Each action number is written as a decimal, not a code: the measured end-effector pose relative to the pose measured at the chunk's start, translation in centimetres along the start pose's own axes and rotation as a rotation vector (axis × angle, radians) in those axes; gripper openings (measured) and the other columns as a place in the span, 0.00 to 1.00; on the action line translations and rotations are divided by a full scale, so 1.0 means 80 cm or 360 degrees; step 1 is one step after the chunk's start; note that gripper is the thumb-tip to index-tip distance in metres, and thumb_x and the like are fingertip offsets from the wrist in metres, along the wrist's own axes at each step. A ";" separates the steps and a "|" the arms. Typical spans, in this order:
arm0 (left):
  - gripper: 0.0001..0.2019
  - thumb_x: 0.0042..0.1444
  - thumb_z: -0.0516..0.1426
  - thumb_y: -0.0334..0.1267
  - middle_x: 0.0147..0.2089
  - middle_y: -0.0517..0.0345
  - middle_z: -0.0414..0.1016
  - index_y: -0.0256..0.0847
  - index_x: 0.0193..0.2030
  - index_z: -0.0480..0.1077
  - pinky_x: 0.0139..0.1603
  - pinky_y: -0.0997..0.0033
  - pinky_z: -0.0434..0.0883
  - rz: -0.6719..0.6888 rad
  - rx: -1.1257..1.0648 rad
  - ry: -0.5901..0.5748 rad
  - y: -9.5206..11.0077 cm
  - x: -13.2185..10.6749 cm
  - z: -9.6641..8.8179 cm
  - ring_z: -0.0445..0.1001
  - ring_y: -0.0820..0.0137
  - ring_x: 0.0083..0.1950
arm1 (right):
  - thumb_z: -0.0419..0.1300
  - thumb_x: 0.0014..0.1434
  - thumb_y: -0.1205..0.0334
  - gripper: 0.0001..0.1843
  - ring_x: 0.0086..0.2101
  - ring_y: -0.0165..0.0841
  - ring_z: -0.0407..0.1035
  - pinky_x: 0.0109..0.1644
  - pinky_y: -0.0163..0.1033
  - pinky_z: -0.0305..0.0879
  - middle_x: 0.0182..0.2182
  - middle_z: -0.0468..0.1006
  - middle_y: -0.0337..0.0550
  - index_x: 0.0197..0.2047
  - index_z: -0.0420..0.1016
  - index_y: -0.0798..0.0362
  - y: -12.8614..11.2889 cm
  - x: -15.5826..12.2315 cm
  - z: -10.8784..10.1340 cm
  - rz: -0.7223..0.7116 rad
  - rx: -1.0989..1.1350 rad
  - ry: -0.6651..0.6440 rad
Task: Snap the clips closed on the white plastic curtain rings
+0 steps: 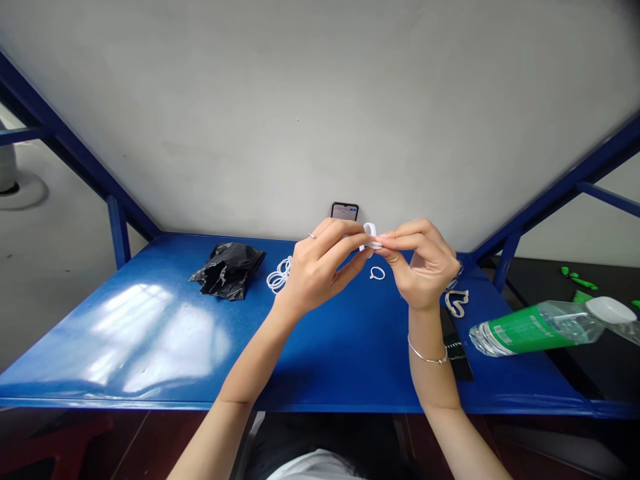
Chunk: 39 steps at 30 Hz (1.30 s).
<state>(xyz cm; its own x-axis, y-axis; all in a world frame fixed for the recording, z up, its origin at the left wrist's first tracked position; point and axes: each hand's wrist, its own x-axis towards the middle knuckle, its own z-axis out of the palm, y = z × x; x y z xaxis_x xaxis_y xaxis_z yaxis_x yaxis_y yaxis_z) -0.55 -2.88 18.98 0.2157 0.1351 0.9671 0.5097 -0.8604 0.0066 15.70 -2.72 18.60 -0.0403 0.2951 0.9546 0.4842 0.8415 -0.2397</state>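
Above the middle of the blue table (345, 360), both of my hands pinch a small white curved plastic piece (369, 230) between them. My left hand (320, 263) grips its left side with thumb and fingertips. From the other side, my right hand (423, 263) holds it, fingers and thumb pressed together. The fingertips hide part of the piece. Below it on the table lies a single white plastic ring (377, 273) with a small eyelet. Several white rings (279, 275) sit in a pile beside my left hand, partly covered by it. More white curved pieces (457, 303) lie right of my right hand.
A crumpled black plastic bag (227, 270) lies at the left. Behind my hands a phone (345, 211) leans against the wall (320, 120). A water bottle (543, 327) with a green label stands at the right, near a dark flat item (459, 357) by my wrist.
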 end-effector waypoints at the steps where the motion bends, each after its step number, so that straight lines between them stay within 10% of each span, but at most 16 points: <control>1: 0.03 0.61 0.57 0.31 0.38 0.56 0.76 0.40 0.42 0.70 0.36 0.76 0.72 0.0000 0.0011 0.0000 0.000 0.000 0.000 0.74 0.75 0.36 | 0.66 0.57 0.63 0.03 0.31 0.34 0.73 0.33 0.43 0.71 0.30 0.79 0.37 0.34 0.78 0.45 0.000 0.000 0.000 0.0000 0.0001 -0.0002; 39: 0.02 0.61 0.57 0.30 0.35 0.56 0.76 0.39 0.39 0.71 0.33 0.75 0.70 0.0082 0.0048 0.0067 -0.001 0.000 0.003 0.73 0.75 0.33 | 0.66 0.56 0.66 0.05 0.30 0.33 0.72 0.33 0.42 0.70 0.29 0.79 0.35 0.34 0.78 0.44 -0.001 0.004 0.000 -0.0058 0.0105 -0.0021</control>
<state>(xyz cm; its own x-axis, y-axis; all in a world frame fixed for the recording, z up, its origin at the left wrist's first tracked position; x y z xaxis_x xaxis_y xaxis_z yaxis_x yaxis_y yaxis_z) -0.39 -2.74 18.90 0.2074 0.0699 0.9758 0.5238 -0.8504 -0.0504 15.65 -2.68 18.93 -0.0689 0.2692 0.9606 0.4237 0.8796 -0.2161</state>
